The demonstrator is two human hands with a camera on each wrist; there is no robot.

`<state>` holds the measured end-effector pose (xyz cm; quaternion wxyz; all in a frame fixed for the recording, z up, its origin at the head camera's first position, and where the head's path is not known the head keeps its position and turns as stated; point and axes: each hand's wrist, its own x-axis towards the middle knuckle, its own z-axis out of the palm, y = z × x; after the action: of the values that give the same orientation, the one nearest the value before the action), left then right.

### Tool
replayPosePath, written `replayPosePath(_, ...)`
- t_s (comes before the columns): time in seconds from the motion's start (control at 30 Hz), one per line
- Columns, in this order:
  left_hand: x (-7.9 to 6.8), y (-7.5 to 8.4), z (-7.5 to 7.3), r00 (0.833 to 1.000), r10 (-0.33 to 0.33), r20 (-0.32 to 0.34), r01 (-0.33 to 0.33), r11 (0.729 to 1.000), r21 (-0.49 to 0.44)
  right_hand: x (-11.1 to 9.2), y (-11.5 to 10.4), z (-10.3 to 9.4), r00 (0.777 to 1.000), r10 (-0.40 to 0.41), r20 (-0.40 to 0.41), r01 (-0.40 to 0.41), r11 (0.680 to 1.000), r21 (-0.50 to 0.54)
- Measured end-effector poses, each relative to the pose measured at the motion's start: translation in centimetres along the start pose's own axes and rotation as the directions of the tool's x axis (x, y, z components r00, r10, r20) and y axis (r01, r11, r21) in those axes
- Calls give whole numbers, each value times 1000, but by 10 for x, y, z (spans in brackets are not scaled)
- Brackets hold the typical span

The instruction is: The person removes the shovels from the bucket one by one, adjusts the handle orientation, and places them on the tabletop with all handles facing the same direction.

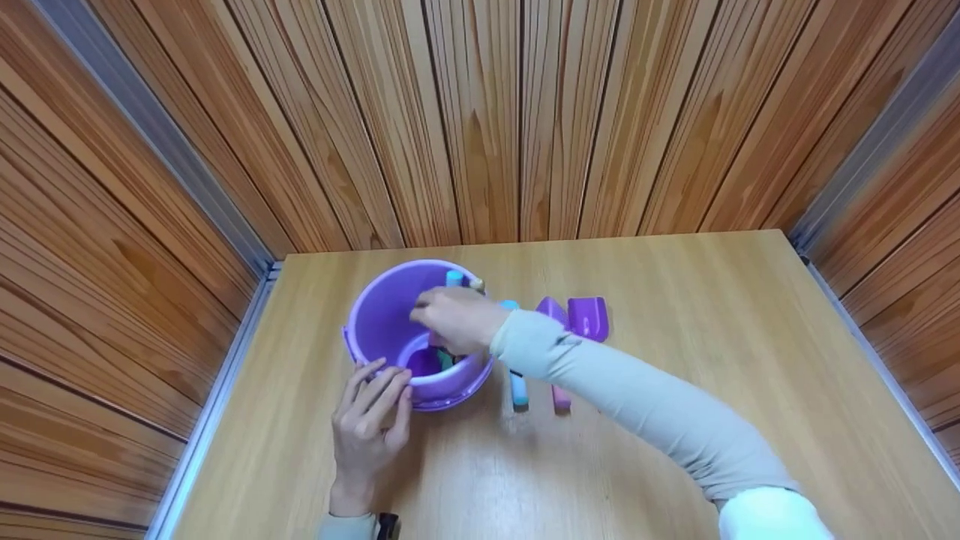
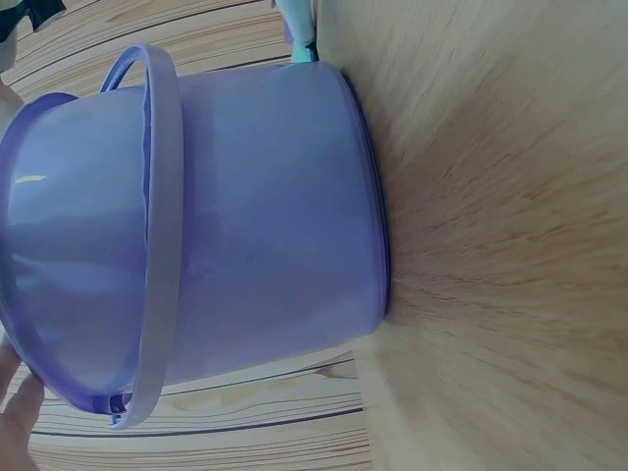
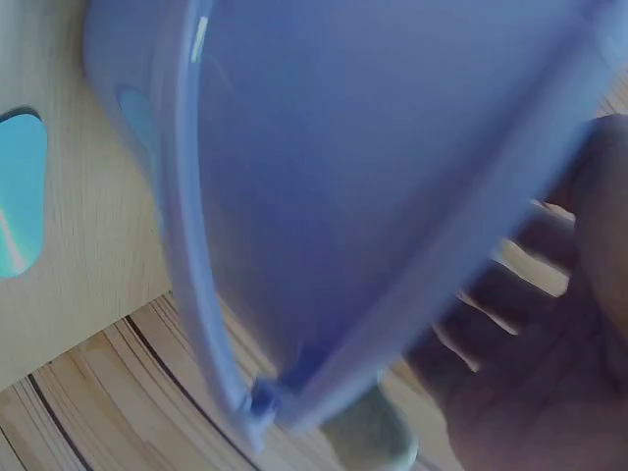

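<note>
A purple bucket stands upright on the table. My left hand rests its fairly straight fingertips on the near left rim. Over the bucket's mouth is my right hand, reaching in past the right rim. In the right wrist view its fingers hang loosely bent beyond the rim, with no thing visible in the palm. A light blue handle end and an olive-coloured end stick up at the far right rim. Deeper inside, a green piece shows, partly hidden by the hand.
Right of the bucket, partly under the right forearm, lie a light blue handle, a pink handle and a purple shovel blade. Another purple piece lies beside that blade. Wood-panelled walls enclose the table.
</note>
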<state>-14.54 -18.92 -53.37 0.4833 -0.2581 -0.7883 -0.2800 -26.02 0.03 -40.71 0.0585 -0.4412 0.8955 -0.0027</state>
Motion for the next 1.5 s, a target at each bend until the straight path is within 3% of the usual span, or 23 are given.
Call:
replayPosePath(0.23, 3, -1, 4, 1000, 9, -7, -9, 1000, -5, 17, -11, 10, 989, 59, 139, -27, 975, -222)
replayPosePath(0.5, 1, -1, 0, 1000, -4, -6, 4, 1000, 9, 31, -20, 23, 963, 181, 201, -89, 913, -398)
replayPosePath(0.67, -1, -1, -1, 1000, -4, -11, 4, 1000, 12, 39, -21, 37, 954, 231, 191, -115, 870, -479)
replayPosePath(0.9, 0, -1, 1, 1000, 5, 10, -5, 1000, 8, 48, -15, 46, 957, 239, 164, -127, 856, -502)
replayPosePath(1.2, -1, 1, -2, 1000, -23, 12, 23, 1000, 17, 54, -20, 43, 967, 201, 155, -81, 825, -559)
replayPosePath(1.5, -2, -1, -1, 1000, -8, 6, 8, 1000, 4, 50, -23, 34, 984, 164, 62, -90, 777, -623)
